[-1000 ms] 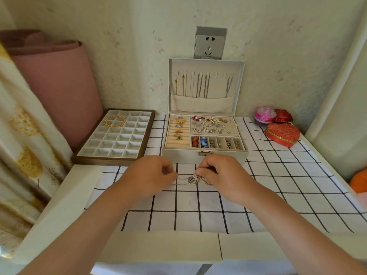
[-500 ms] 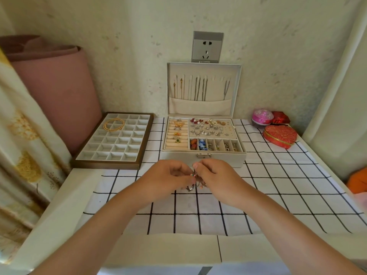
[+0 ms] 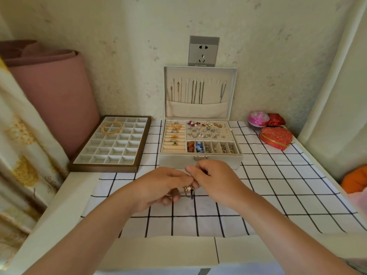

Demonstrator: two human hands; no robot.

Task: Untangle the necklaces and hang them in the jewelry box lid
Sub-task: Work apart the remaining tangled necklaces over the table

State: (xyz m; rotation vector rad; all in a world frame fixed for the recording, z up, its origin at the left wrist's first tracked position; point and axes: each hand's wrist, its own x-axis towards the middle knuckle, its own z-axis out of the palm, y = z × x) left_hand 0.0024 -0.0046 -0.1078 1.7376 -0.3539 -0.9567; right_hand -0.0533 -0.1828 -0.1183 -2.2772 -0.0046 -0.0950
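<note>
Looking through the head view, I see my left grip (image 3: 158, 187) and right grip (image 3: 216, 181) meeting above the bench (image 3: 278, 195). Both have fingers curled, pinching the tangled necklaces (image 3: 188, 190), which dangle between them, near the upright jewelry box lid (image 3: 200, 108).

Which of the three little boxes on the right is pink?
The round domed box, leftmost of the group; the small box beside it and the heart-shaped box in front are red.
</note>
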